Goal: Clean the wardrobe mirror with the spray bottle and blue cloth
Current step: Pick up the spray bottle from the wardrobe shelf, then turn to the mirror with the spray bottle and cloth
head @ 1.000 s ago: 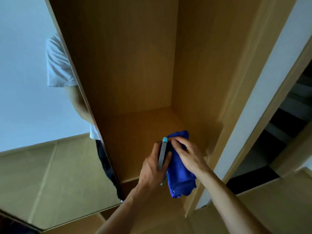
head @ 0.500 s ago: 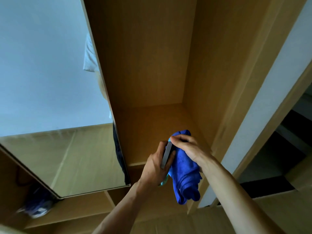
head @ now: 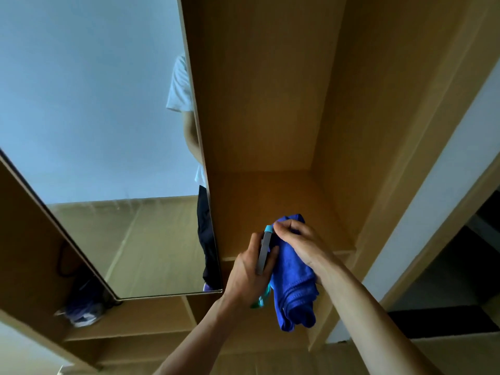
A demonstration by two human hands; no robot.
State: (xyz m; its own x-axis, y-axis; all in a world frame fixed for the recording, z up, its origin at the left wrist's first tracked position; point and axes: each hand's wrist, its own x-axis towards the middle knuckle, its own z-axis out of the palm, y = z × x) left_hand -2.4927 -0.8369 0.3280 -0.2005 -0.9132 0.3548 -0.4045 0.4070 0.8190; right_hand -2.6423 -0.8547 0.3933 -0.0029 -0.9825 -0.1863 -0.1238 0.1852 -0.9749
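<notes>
Leftward, the mirror (head: 94, 131) fills the wardrobe door, which stands open. Its glass shows a pale blue wall above, a tan floor below, and along its right edge a strip of the person: a white sleeve (head: 180, 85) and dark trousers (head: 205, 239). Faint streaks run across the glass near the line where the reflected wall meets the floor. Right of the door's edge is an open wooden compartment (head: 270, 90), bare inside, with its shelf (head: 270, 201) running back to the corner. Below the mirror's lower corner, on a lower shelf, lies a blurred purple and white bundle (head: 81, 312), and a dark cord (head: 63, 255) loops on the panel above it. To the far right a white wall (head: 433, 198) runs beside a wooden frame, with a dark doorway (head: 465, 266) beyond.

Both hands are raised in front of the compartment's shelf, close together and well apart from the glass. The left hand (head: 251, 274) grips the spray bottle (head: 263, 253), fingers curled round its neck. The grey head and teal tip point up and away, and a little of the teal body shows under the palm. The right hand (head: 300, 244) lies just beside it with fingers bent, holding the blue cloth (head: 293, 288), which bunches above the knuckles and hangs in folds below the wrist, touching the left hand. The right fingertips sit by the bottle's teal tip; whether they touch it cannot be told.
</notes>
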